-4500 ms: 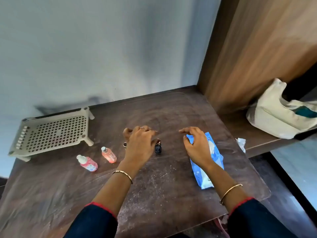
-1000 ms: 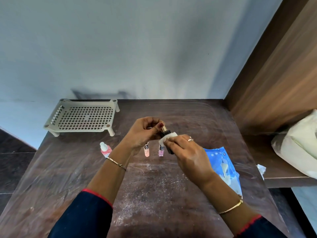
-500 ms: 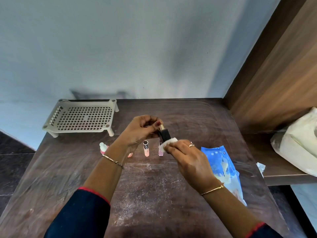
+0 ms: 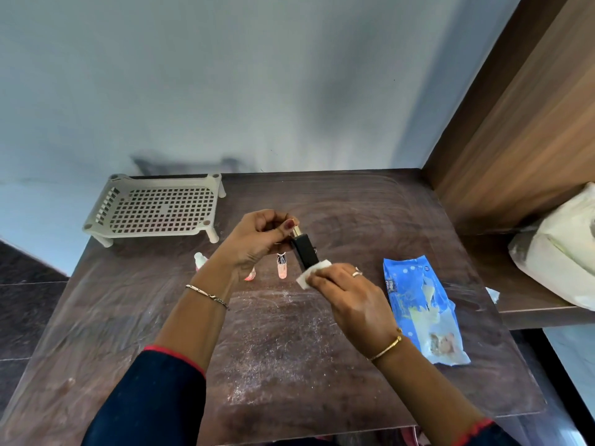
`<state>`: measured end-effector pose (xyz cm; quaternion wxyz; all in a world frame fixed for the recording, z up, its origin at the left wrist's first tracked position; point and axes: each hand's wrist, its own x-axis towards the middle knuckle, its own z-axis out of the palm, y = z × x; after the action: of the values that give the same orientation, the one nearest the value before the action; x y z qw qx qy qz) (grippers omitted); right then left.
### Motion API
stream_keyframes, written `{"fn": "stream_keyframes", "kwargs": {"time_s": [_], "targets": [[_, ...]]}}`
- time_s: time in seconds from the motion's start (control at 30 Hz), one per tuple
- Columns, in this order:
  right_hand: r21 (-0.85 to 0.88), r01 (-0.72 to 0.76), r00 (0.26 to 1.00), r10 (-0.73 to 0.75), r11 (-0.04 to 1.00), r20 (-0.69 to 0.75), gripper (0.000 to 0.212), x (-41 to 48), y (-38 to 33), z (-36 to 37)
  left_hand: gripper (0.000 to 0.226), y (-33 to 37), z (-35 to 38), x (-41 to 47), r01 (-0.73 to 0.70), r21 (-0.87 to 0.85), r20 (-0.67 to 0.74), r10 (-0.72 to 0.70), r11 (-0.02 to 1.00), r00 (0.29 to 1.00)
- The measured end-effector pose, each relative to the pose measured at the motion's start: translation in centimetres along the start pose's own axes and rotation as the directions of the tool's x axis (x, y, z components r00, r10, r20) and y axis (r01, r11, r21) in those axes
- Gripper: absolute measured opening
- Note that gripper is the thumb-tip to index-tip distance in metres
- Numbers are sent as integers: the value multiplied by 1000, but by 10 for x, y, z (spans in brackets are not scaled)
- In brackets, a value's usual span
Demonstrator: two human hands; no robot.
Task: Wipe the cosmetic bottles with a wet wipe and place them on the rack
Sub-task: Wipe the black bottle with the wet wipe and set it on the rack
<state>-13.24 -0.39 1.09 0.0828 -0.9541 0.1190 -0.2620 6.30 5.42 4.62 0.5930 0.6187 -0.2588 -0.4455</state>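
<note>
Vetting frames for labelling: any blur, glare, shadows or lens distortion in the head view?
Head view: wide-angle distortion bows the edges of the dark wooden table; soft light, a smeared shadow on the wall behind the beige perforated plastic rack; faint tabletop sheen, no hard glare; the black rectangular bottle, white wet wipe, left hand and right hand are sharp.

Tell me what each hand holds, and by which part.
The left hand grips the black bottle by its gold top end. The right hand pinches a white wet wipe by one side, pressing it against the bottle's lower end.
</note>
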Motion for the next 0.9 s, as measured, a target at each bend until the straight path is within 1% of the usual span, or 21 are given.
{"fn": "stream_keyframes", "kwargs": {"time_s": [0.1, 0.17, 0.23, 0.33, 0.4, 0.47, 0.53, 0.6, 0.63, 0.8, 0.83, 0.9], "targets": [[-20, -51, 998, 52, 999, 36, 24, -14, -10, 5, 15, 0, -12, -2, 28, -21, -2, -28, 999, 1000], [-22, -93, 996, 93, 995, 11, 29, -14, -13, 9, 12, 2, -18, -4, 18, -29, -14, -18, 999, 1000], [-3, -145, 988, 145, 989, -59, 24, -10, -11, 10, 11, 4, -24, -6, 3, -47, -36, -4, 999, 999], [76, -238, 941, 250, 968, -227, 24, 6, -3, 5, 12, 4, -30, -9, -1, -10, -31, 1, 1000, 1000], [95, -221, 932, 238, 971, -273, 22, 23, -1, 3, 12, 2, -29, -10, 0, 31, -14, 1, 1000, 1000], [77, -146, 961, 160, 986, -227, 24, 38, -5, 5, 12, -2, -25, -11, -3, 37, 1, 3, 999, 1000], [30, -84, 989, 87, 996, -123, 25, 45, -10, 13, 13, -7, -21, -12, -1, 31, 17, 1, 1000, 1000], [-10, -55, 998, 55, 998, -36, 28, 41, -12, 24, 12, -13, -18, -13, 15, 36, 23, -15, 999, 1000], [-14, -46, 999, 46, 999, -19, 29, 35, -12, 29, 13, -18, -17, -13, 25, 36, 21, -26, 999, 999], [63, -3, 1000, 2, 998, 24, 29, -22, -6, 48, 20, -50, -22, -11, 94, -26, -57, -95, 995, 994], [93, -10, 1000, 8, 996, 22, 28, -30, -5, 51, 22, -56, -23, -11, 98, -29, -61, -99, 995, 993], [182, -67, 997, 73, 981, -24, 24, -32, -2, 57, 25, -65, -22, -12, 98, -32, -36, -99, 995, 994]]}}
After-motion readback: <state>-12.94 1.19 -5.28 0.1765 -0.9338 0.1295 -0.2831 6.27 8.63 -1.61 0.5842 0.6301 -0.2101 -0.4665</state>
